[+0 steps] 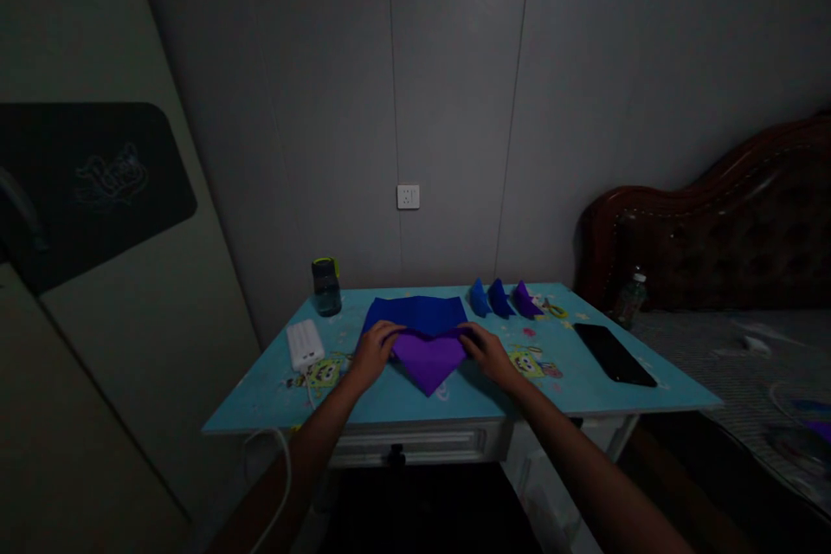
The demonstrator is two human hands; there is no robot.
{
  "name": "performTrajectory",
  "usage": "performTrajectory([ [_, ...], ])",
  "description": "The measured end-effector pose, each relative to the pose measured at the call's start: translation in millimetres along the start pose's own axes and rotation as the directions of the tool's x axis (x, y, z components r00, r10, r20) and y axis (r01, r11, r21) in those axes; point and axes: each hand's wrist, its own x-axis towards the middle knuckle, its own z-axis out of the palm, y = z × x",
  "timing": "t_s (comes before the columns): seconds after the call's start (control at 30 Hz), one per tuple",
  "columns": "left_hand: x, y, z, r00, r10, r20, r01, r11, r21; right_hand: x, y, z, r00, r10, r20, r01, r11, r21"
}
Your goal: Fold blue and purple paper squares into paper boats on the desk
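Between my two hands is a sheet of purple paper (pixel 428 362), its lower part pointed toward me. My left hand (pixel 376 351) pinches its upper left corner, and my right hand (pixel 486 352) pinches the upper right one. The top edge sags a little between them. Just behind lies blue paper (pixel 415 312), flat on the table and partly covered by the purple sheet. Farther back on the right stand three folded paper pieces: a light blue one (pixel 479 299), a dark blue one (pixel 500 299) and a purple one (pixel 525 301).
A dark water bottle (pixel 326 287) and a white power bank (pixel 305 344) with a cable are on the left of the table (pixel 260 402). Yellow-handled scissors (pixel 555 309) lie beside the folded pieces. A black tablet (pixel 614 353) rests at the right. Behind is a wall.
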Motion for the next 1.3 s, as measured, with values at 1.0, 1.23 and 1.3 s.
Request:
performTrajectory([
  [1.0,-27.6,-15.9,29.9,0.929,0.068,0.364,-0.079,0.997,0.016,-5.2,41.8,21.5,0.986,0.052,0.159,-0.048,0.998,-0.027],
  [1.23,-26.1,-32.6,44.2,0.976,-0.063,0.207,0.061,0.998,0.016,-4.0,41.4,21.4,0.981,0.065,0.181,-0.082,0.993,0.089],
  [1.3,-26.2,-34.2,44.8,0.980,-0.072,0.184,0.075,0.997,-0.014,-3.5,41.1,22.0,0.979,0.072,0.188,-0.093,0.990,0.107],
])
